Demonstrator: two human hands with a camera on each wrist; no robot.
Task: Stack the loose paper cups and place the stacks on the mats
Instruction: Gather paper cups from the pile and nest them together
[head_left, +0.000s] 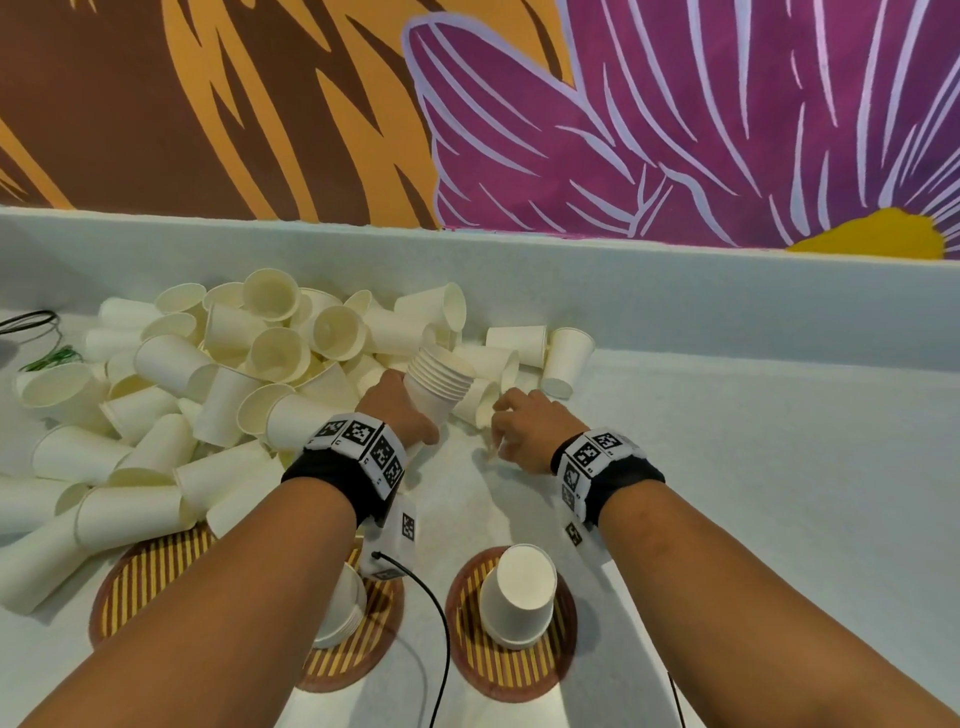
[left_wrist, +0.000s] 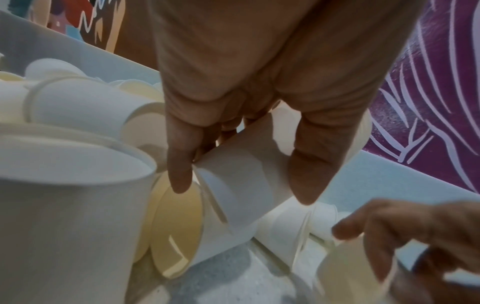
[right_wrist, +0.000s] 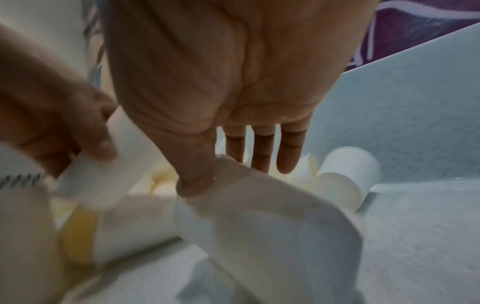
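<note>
My left hand (head_left: 397, 402) grips a nested stack of white paper cups (head_left: 436, 384), tilted with the rims pointing away from me; in the left wrist view thumb and fingers (left_wrist: 182, 174) wrap the stack (left_wrist: 249, 164). My right hand (head_left: 511, 423) pinches the rim of a loose cup (head_left: 485, 402) lying just right of the stack; the thumb (right_wrist: 194, 181) presses on that cup (right_wrist: 259, 216). A big pile of loose cups (head_left: 234, 364) fills the left. Three round striped mats lie near me: the left mat (head_left: 150, 566), the middle mat (head_left: 363, 660) and the right mat (head_left: 511, 675), the last two each bearing an upside-down stack (head_left: 519, 592).
The pale counter (head_left: 753, 467) ends in a raised back ledge (head_left: 571, 270) under a painted wall. A black cable (head_left: 31, 319) and green wire (head_left: 52, 358) lie far left. Another cable (head_left: 441, 623) runs from my left wrist between the mats. A cup (head_left: 566, 361) stands upside down behind my right hand.
</note>
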